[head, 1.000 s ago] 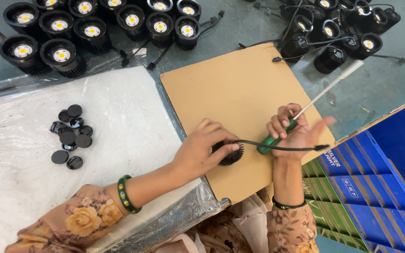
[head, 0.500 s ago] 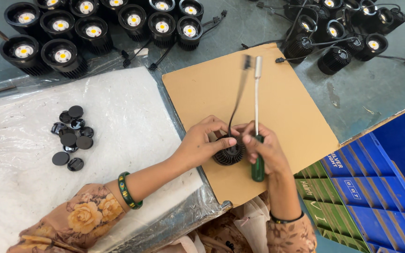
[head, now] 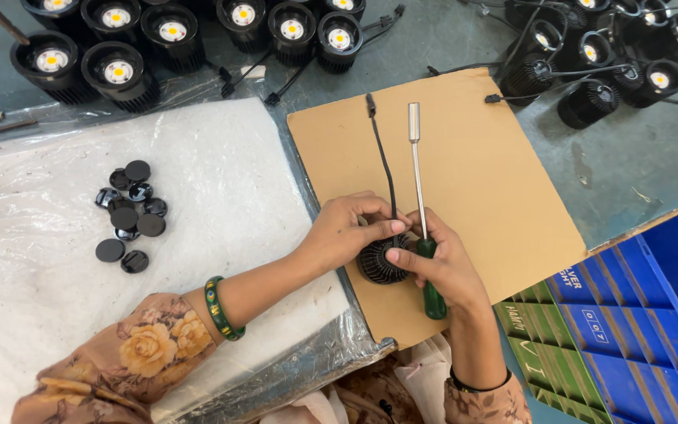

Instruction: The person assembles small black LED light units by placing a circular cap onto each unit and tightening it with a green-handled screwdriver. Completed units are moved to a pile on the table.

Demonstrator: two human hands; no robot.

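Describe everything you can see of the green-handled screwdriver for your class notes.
The screwdriver has a dark green, glossy handle that looks plastic, and a long thin silver metal shaft ending in a thicker cylindrical socket tip. It lies nearly flat over the brown cardboard sheet, tip pointing away from the person, handle towards them. The right hand holds it where shaft meets handle, beside the black finned lamp housing that the left hand steadies. The handle's end sticks out below the hand.

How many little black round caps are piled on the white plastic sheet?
About 9 caps, clustered together on the left part of the white sheet, away from both hands; overlapping ones may hide more.
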